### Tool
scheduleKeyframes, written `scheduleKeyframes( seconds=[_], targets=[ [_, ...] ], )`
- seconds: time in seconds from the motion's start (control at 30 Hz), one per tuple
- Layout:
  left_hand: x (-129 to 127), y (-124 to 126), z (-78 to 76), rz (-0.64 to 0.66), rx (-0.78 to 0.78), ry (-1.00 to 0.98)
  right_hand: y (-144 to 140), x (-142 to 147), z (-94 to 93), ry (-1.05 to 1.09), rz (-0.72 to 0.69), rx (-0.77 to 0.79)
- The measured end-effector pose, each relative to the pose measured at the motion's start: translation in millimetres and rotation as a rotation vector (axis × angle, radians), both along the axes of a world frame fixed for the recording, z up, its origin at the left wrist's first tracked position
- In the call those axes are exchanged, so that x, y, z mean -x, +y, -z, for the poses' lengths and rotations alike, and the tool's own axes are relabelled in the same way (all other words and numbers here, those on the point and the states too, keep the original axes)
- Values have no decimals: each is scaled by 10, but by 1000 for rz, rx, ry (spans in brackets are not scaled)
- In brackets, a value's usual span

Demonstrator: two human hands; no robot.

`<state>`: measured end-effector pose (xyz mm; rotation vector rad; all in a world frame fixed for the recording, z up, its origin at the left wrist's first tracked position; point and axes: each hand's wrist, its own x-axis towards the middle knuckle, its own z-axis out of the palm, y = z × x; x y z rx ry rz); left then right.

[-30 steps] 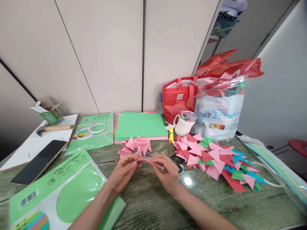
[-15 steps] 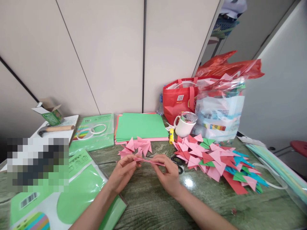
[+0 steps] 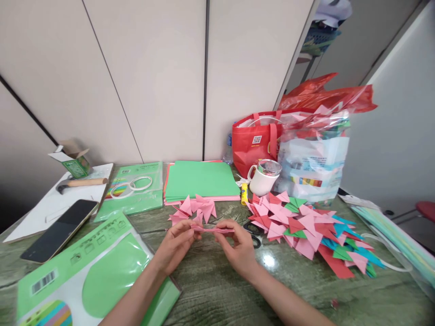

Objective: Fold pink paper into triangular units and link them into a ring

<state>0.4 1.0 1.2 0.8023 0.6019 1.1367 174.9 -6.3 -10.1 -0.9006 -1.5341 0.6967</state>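
Observation:
Both hands hold one folded pink paper strip (image 3: 215, 229) just above the green table. My left hand (image 3: 175, 246) pinches its left end and my right hand (image 3: 239, 248) pinches its right end. Right behind the strip lies a small cluster of pink folded paper triangles (image 3: 194, 208). A big heap of pink, red, green and blue folded triangles (image 3: 306, 226) spreads out to the right of my right hand. Black scissors (image 3: 253, 232) lie partly hidden behind my right hand.
A stack of green paper sheets (image 3: 200, 179) lies at the back, with a yellow glue stick (image 3: 244, 194), a white mug (image 3: 263, 177), a red bag (image 3: 253, 140) and a plastic bag (image 3: 312, 158) to its right. At left are paper packs (image 3: 84, 267), a phone (image 3: 59, 230), tape rolls (image 3: 131, 185), a hammer (image 3: 79, 183).
The pink strip has tilted from slanting down to the right to almost level. Both hands stay in place on it.

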Motion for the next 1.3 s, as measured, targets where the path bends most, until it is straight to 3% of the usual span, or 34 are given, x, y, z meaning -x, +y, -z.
scheduleKeyframes(
  seconds=[0.3,0.67,1.3],
  targets=[
    [5,2,-22,5,-19,19,20,0,50,3,8,61],
    [-9,-7,-18,-38,13,63,5,-27,-15,-49,5,-19],
    [-12,14,-5,-91,40,26,13,-12,-16,-31,-35,53]
  ],
)
